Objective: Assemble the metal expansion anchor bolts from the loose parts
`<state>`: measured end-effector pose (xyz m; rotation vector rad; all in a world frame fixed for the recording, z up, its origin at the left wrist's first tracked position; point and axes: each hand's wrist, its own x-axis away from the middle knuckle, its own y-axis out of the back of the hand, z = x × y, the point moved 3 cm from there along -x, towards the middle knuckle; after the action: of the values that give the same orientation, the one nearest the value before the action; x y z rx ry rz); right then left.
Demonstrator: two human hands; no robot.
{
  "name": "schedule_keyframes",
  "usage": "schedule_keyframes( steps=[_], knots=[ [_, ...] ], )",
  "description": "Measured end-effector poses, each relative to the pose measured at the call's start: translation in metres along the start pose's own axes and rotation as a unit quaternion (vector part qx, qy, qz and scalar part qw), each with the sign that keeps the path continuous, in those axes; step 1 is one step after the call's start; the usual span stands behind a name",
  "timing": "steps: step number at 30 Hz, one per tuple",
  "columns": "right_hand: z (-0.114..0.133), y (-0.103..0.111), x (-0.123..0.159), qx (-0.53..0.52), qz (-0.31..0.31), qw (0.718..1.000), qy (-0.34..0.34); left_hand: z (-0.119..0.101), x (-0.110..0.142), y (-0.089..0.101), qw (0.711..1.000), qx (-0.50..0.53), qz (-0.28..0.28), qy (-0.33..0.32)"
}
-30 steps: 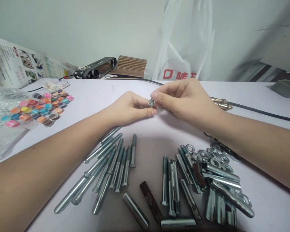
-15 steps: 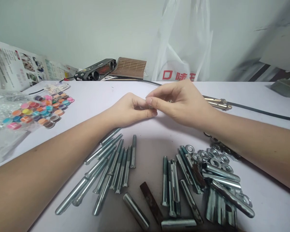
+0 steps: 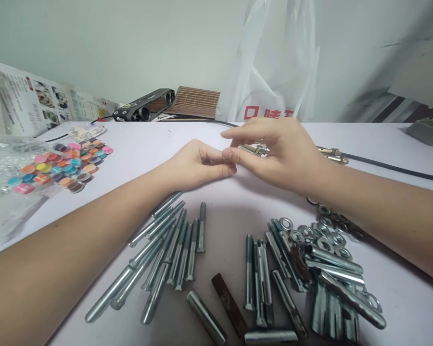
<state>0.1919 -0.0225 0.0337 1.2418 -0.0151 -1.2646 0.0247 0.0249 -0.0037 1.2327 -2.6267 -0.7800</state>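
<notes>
My left hand (image 3: 198, 166) is closed in a pinch over the middle of the table, around something small and mostly hidden. My right hand (image 3: 279, 151) meets it from the right, its thumb at the left fingertips and its index finger lifted away from the thumb. Metal expansion bolts (image 3: 254, 150) show through the gap under the right fingers; whether they touch the hand I cannot tell. Loose bolts (image 3: 159, 269) lie below my left forearm. More bolts (image 3: 249, 274), metal sleeves (image 3: 334, 264) and washers and nuts (image 3: 324, 243) are spread at the right front.
Gold-toned assembled bolts (image 3: 334, 154) lie behind my right wrist, near a black cable (image 3: 393, 168). Colourful small discs (image 3: 68, 163) and clear plastic wrap (image 3: 10, 163) are at the left. A brown strip (image 3: 228, 302) lies in front; a white plastic bag (image 3: 274, 72) hangs behind.
My right index finger has lifted and spread from the thumb, widening the gap so the bolts behind show. My left hand keeps its pinch. The whole view has shifted slightly.
</notes>
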Motion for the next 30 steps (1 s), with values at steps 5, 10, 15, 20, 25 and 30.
schedule_keyframes(
  steps=[5, 10, 15, 20, 25, 30],
  knots=[
    [-0.009, 0.024, -0.010, 0.109, 0.077, 0.990, -0.048, -0.008, 0.002, 0.000, 0.999, -0.017, 0.027, -0.010],
    [-0.028, 0.054, -0.007, 0.138, 0.330, 0.924, -0.134, -0.008, 0.004, 0.002, 0.999, -0.030, 0.031, 0.015],
    [-0.029, 0.062, 0.007, 0.139, 0.517, 0.838, -0.108, -0.005, 0.004, 0.003, 0.999, -0.043, 0.019, 0.023],
    [-0.024, 0.058, 0.016, 0.179, 0.559, 0.779, -0.222, -0.003, 0.003, 0.002, 0.999, -0.042, 0.028, 0.017],
    [-0.022, 0.046, 0.024, 0.131, 0.540, 0.809, -0.191, 0.000, 0.002, 0.002, 0.998, -0.046, 0.029, 0.016],
    [-0.012, 0.038, 0.032, 0.067, 0.551, 0.814, -0.174, 0.001, 0.004, 0.003, 0.999, -0.036, 0.037, 0.014]
  ],
)
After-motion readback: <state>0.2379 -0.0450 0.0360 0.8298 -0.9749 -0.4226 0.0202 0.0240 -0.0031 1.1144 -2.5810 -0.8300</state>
